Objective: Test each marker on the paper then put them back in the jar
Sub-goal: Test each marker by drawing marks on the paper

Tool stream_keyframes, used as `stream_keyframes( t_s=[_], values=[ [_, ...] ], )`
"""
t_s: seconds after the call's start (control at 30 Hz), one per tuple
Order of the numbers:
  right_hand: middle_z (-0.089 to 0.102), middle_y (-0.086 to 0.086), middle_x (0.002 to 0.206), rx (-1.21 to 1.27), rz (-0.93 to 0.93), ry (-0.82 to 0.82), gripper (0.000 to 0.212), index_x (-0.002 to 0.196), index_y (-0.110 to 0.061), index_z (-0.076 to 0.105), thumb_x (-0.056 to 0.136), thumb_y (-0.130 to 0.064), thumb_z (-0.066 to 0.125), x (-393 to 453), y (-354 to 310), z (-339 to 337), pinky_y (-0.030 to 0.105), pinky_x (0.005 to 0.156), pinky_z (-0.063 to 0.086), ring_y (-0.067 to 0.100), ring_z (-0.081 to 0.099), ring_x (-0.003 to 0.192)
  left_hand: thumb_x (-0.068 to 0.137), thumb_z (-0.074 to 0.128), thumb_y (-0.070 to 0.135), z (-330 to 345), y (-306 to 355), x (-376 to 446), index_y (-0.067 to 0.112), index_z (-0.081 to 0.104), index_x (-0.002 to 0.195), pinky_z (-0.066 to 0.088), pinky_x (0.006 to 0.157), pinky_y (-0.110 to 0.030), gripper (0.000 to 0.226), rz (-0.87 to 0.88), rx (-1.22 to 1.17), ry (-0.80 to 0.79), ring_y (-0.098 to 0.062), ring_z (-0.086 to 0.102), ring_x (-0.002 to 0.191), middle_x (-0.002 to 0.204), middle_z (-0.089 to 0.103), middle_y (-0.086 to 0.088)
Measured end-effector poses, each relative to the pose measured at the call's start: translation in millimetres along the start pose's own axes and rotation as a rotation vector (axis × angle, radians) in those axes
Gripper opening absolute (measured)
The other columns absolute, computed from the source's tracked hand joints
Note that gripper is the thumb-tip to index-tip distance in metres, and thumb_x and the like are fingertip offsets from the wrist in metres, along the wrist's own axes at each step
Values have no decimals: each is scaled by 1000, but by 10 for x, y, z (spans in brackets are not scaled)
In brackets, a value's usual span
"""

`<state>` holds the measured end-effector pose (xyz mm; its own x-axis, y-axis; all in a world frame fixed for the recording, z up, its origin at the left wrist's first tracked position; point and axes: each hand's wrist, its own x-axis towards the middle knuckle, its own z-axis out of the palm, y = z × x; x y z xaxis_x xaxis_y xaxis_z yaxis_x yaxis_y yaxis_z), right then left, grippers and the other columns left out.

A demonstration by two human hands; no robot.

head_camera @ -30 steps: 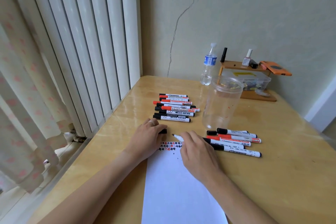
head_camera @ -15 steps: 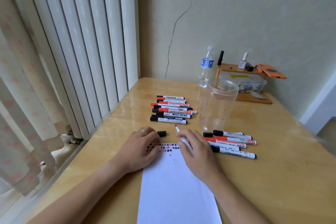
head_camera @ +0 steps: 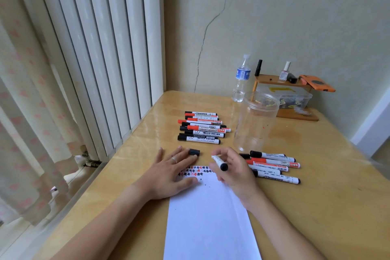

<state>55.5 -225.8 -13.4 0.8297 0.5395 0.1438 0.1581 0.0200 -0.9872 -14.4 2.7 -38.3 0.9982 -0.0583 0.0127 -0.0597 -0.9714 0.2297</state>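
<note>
Head view: right hand (head_camera: 234, 172) grip pinches an uncapped marker (head_camera: 219, 163); left hand (head_camera: 168, 175) (fingers straight) presses the paper (head_camera: 211, 217).

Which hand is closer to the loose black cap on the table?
Left. The left hand has fingertips touching the loose black cap; the right hand is off to its right, holding a marker.

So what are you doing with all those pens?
A person is trying out markers on a sheet of white paper. The right hand holds an uncapped marker just above the paper's top edge, where a row of red and black test marks sits. The left hand lies flat on the paper, its fingertips by the loose black cap. Capped markers lie in two groups on the table, and the clear jar holds no markers.
</note>
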Motion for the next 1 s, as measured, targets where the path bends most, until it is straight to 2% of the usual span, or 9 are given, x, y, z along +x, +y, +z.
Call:
stream_keyframes(
  t_s=[0.1, 0.17, 0.27, 0.4, 0.47, 0.6, 0.73, 1.0],
  values=[
    [48, 0, 65, -127, -30, -13, 13, 92, -23, 61, 94, -22, 74, -4, -11, 60, 28, 53, 37, 15, 42, 56, 87, 23, 87, -37, 13, -33, 64, 3, 153, -17, 123, -55, 73, 44, -9, -29, -4, -21, 154, 171, -3, 11],
    [50, 4, 59, -180, -21, -15, 15, 85, -24, 57, 94, -26, 67, 2, -22, 92, 27, 51, 34, 17, 41, 50, 89, 29, 87, -65, 20, -49, 69, 3, 150, -15, 122, -56, 69, 67, -18, -47, -6, -22, 154, 171, -3, 8],
    [60, 15, 64, -112, 79, 13, 11, 89, -16, 54, 97, -13, 62, 30, -38, 106, 25, 44, 30, 21, 39, 45, 84, 30, 91, -80, 22, -58, 72, 5, 148, -16, 123, -56, 71, 75, -14, -55, -6, -23, 154, 172, -4, 5],
    [67, 10, 72, -131, 124, 46, 10, 93, -16, 55, 93, -10, 64, 38, -71, 102, 22, 42, 28, 23, 47, 44, 82, 29, 92, -90, 17, -62, 73, 12, 146, -16, 123, -55, 70, 84, -29, -46, -6, -22, 154, 172, -1, 5],
    [66, 9, 70, -157, 113, 47, 11, 91, -20, 58, 93, -13, 67, 25, -78, 98, 21, 41, 28, 23, 49, 43, 83, 32, 90, -96, 17, -65, 72, 15, 147, -15, 123, -56, 68, 88, -41, -40, -6, -21, 154, 173, 1, 4],
    [61, 17, 58, -200, 105, 81, 10, 92, -23, 63, 93, -24, 73, 13, -61, 91, 23, 42, 33, 24, 48, 42, 86, 34, 87, -114, 39, -76, 72, 15, 147, -15, 123, -56, 66, 88, -51, -44, -6, -20, 155, 172, 2, 4],
    [63, 11, 62, -185, 124, 159, 15, 84, -14, 60, 95, -18, 69, 1, -34, 132, 22, 38, 33, 23, 53, 41, 87, 36, 86, -126, 44, -82, 73, 15, 146, -15, 123, -56, 64, 92, -57, -44, -6, -20, 155, 172, 2, 4],
    [62, 12, 57, -240, 161, 151, 15, 83, -6, 58, 93, -12, 67, 7, -45, 171, 22, 37, 36, 22, 53, 38, 89, 40, 84, -109, 27, -66, 73, 16, 146, -13, 123, -56, 63, 97, -62, -36, -7, -18, 155, 172, 4, 4]
  ],
)
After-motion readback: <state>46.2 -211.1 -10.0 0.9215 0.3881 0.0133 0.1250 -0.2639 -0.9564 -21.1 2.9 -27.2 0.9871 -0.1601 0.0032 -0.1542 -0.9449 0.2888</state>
